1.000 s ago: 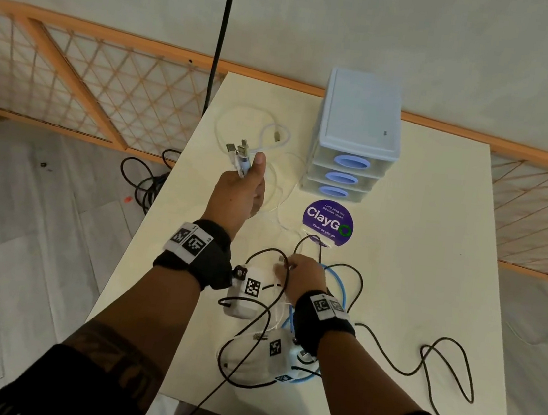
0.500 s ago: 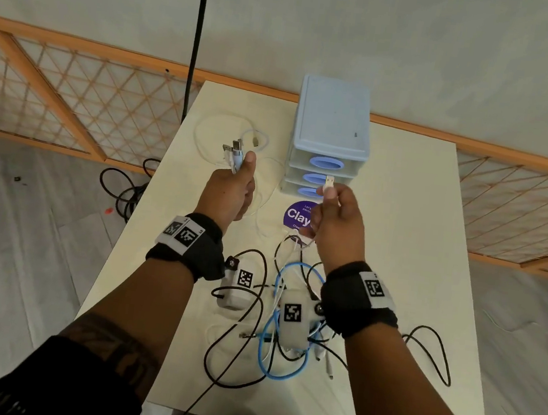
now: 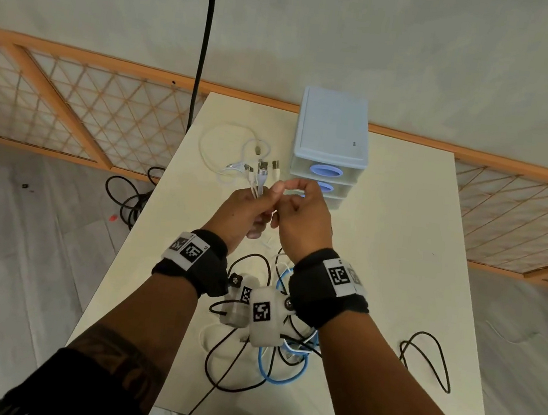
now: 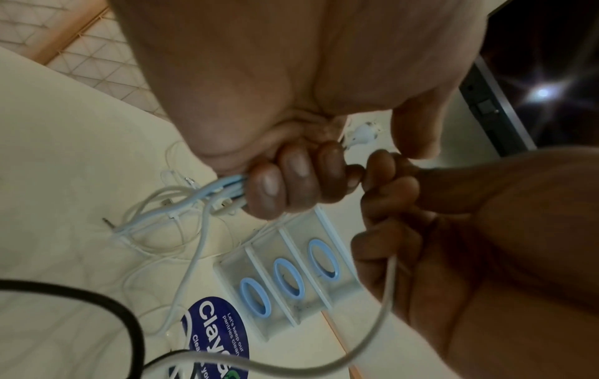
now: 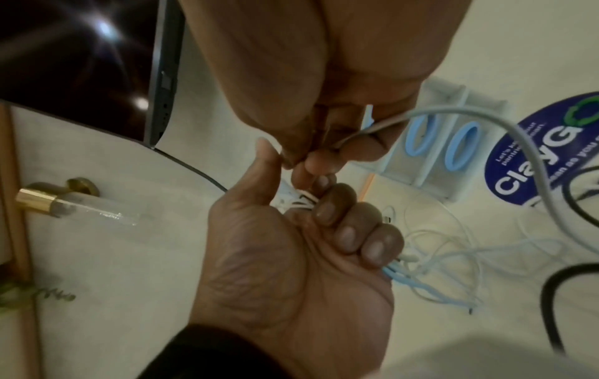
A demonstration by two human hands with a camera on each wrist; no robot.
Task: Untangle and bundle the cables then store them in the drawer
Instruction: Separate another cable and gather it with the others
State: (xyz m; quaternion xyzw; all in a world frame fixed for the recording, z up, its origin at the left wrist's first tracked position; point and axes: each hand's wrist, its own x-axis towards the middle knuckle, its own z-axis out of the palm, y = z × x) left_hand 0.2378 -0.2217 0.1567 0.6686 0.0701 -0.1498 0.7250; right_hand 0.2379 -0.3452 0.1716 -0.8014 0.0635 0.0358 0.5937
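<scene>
My left hand [image 3: 249,204] is raised above the table and grips a bundle of white and light-blue cable ends [image 3: 261,174], plugs pointing up. The strands trail out below its curled fingers [image 4: 291,184]. My right hand [image 3: 300,207] touches the left and pinches the end of a white cable [image 5: 486,112], whose plug [image 3: 276,166] stands beside the bundle. That cable hangs in a loop [image 4: 385,295] below the hands. The pale blue three-drawer unit [image 3: 331,138] stands just behind the hands, all drawers closed.
Under my wrists a blue cable [image 3: 279,377] and black cables [image 3: 230,384] lie tangled on the table [image 3: 402,223]. Another black cable [image 3: 426,360] loops at the right. A white cable [image 3: 218,142] lies left of the drawers. A purple sticker [image 4: 220,330] sits before them.
My right hand has carried the white plug left to the bundle in my left hand, and the two hands now touch. The left hand has kept its grip.
</scene>
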